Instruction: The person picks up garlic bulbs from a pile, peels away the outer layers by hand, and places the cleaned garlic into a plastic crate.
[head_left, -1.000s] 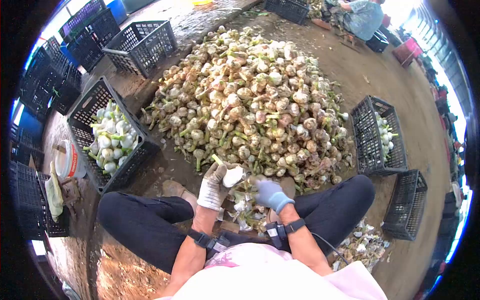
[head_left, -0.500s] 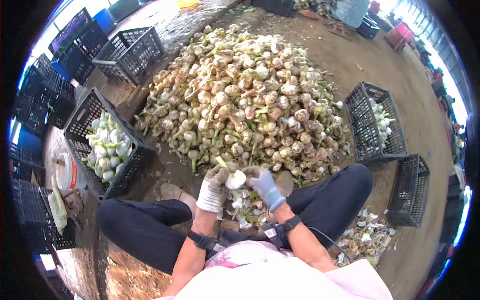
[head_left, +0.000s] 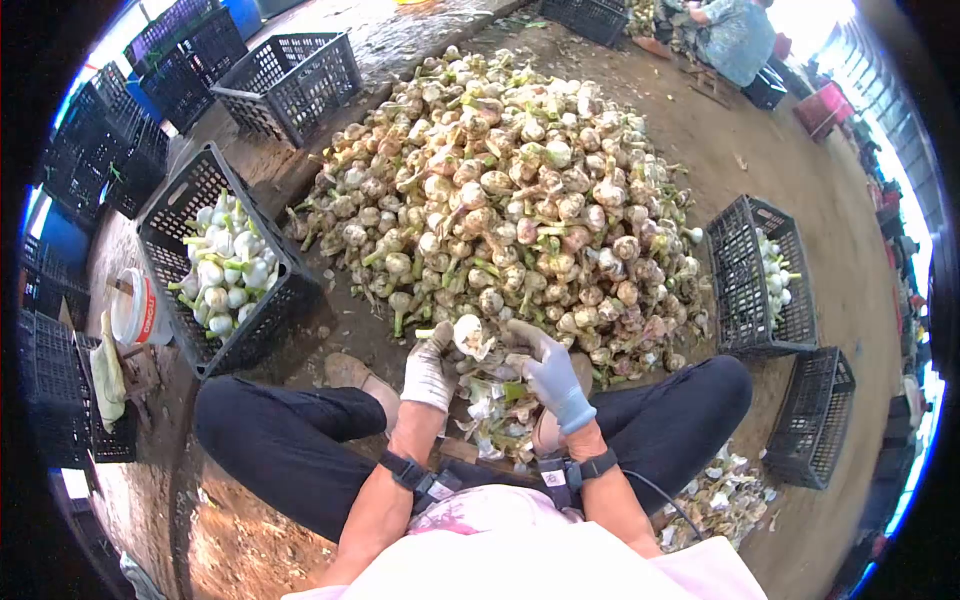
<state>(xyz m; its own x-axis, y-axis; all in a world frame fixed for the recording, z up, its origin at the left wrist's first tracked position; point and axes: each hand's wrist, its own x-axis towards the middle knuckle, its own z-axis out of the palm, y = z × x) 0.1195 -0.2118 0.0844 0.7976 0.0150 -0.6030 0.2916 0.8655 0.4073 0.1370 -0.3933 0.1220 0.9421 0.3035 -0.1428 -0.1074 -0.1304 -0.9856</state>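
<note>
My left hand (head_left: 430,370), in a soiled white glove, is closed around a garlic bulb (head_left: 472,338). The bulb's pale skin looks partly loosened on its right side, and its cut stem points left. Just right of the bulb is my right hand (head_left: 556,378) in a grey-blue glove, its fingers bent and a little apart, with nothing visible between them. Below both hands, loose garlic skins (head_left: 497,410) lie between my feet. A large heap of untrimmed garlic (head_left: 520,200) rises directly in front.
A black crate (head_left: 285,290) with clean white garlic stands left; another garlic crate (head_left: 760,325) stands right, near a black crate (head_left: 812,420). A white bucket (head_left: 138,308) is far left. More skins (head_left: 725,500) lie by my right knee. Another person (head_left: 735,45) sits at the back.
My right hand has shifted slightly right, away from the bulb. The bulb has turned in my left hand, and its skin now looks ragged. The camera view has shifted a little.
</note>
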